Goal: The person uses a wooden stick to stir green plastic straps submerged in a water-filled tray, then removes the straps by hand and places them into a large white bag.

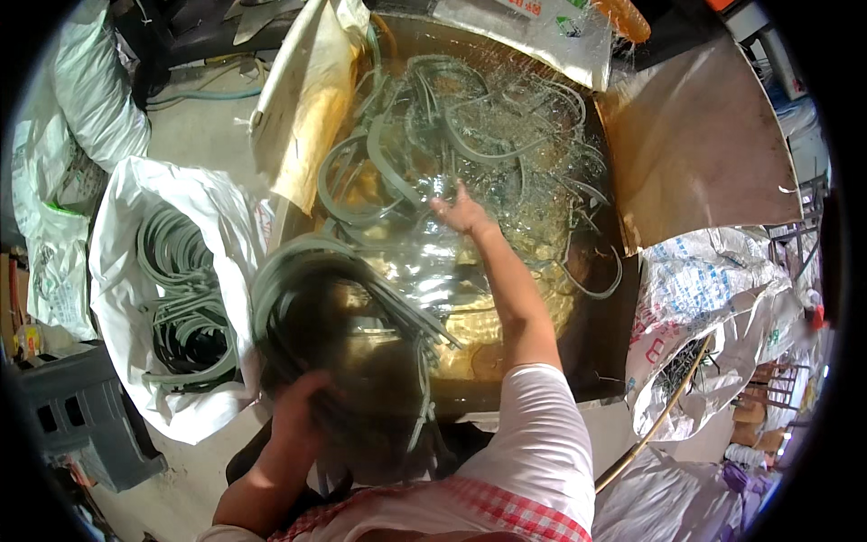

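Note:
My left hand (305, 408) is closed round a thick bundle of grey-green curved plastic strips (312, 257) at the near left of a water-filled tank. The bundle arches up over the tank's near side, and some strip ends hang down. Stretched out over the water, my right hand (463, 214) has its fingers apart and holds nothing that I can see. Just beyond its fingertips lies a loose curved strip (386, 163). More looped strips (488, 149) lie in the rippling, splashing water towards the back.
On the left stands a white sack (113, 262) holding coiled strips (185, 298), with a grey plastic crate (86, 415) below it. Stiff sheets (704, 149) rise along the tank's sides. A printed sack (695, 271) and a wooden stick (655, 429) are at the right.

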A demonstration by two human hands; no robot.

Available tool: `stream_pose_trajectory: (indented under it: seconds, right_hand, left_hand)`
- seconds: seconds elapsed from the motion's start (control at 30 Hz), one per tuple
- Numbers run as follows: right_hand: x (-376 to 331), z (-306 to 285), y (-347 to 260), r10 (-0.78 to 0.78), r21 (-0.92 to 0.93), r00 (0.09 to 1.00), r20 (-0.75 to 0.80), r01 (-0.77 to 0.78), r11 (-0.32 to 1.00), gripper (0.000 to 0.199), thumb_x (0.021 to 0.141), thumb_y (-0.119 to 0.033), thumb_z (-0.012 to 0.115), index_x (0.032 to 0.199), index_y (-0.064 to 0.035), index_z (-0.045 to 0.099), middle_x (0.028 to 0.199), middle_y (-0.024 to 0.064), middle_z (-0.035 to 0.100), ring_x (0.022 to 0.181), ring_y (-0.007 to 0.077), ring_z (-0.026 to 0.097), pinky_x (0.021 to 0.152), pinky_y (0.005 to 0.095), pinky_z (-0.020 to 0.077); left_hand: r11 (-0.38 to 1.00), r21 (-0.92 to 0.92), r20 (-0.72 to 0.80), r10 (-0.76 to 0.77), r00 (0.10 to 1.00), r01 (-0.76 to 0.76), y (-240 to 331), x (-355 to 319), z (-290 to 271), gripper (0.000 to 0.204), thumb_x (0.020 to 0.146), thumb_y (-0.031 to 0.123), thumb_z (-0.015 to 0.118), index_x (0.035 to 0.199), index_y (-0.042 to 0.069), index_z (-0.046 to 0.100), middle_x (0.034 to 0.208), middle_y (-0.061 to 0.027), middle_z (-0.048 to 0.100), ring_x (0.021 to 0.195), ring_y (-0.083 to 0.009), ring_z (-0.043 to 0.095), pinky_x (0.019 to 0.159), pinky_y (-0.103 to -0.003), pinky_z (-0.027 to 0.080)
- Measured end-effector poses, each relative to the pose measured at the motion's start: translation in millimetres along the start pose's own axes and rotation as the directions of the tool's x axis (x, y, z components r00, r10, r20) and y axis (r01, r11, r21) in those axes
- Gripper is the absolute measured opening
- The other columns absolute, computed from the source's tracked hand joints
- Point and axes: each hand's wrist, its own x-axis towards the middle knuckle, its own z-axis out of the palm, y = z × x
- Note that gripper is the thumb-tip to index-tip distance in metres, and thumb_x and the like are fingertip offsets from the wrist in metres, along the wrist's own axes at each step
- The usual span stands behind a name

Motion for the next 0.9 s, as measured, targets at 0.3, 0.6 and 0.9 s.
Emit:
stream_pose_trajectory:
  seconds: [0.3, 0.6, 0.9]
  right_hand:
    - [-79, -38, -67, -0.02, -0.196, 0.998, -0.067, 0.007, 0.981, 0.058, 0.085, -0.041, 0.052, 0.13, -0.007, 0.042, 0.115, 0.0219, 0.056, 0.109, 0.0347, 0.053, 0.096, 0.0402, 0.0391]
    - [12, -31, -31, -0.021, -0.366, 0.933, -0.359, -0.119, 0.923, 0.07, 0.075, -0.018, 0.06, 0.137, -0.0103, 0.027, 0.128, 0.0106, 0.045, 0.116, 0.0288, 0.046, 0.099, 0.0503, 0.0291]
    - [30, -24, -45, 0.703, 0.829, 0.58, -0.412, -0.081, 0.553, 0.069, 0.076, -0.02, 0.068, 0.133, -0.0089, 0.031, 0.106, 0.0169, 0.057, 0.088, 0.0267, 0.059, 0.08, 0.044, 0.0458]
  left_hand:
    - [0.999, 0.026, -0.012, 0.044, 0.999, -0.044, 1, -5, 11, 0.02, 0.075, 0.005, 0.061, 0.092, 0.009, 0.052, 0.067, -0.0071, 0.053, 0.062, -0.023, 0.056, 0.062, -0.037, 0.05]
    - [0.998, 0.043, 0.049, 0.042, 0.998, -0.044, -10, 11, -5, 0.019, 0.073, 0.002, 0.062, 0.089, 0.005, 0.052, 0.067, -0.0078, 0.054, 0.061, -0.0227, 0.056, 0.063, -0.038, 0.051]
    - [0.999, 0.051, 0.02, 0.014, 1.0, -0.015, -8, 7, -8, 0.022, 0.073, 0.002, 0.061, 0.093, 0.005, 0.051, 0.072, -0.0083, 0.054, 0.063, -0.0246, 0.057, 0.063, -0.037, 0.051]
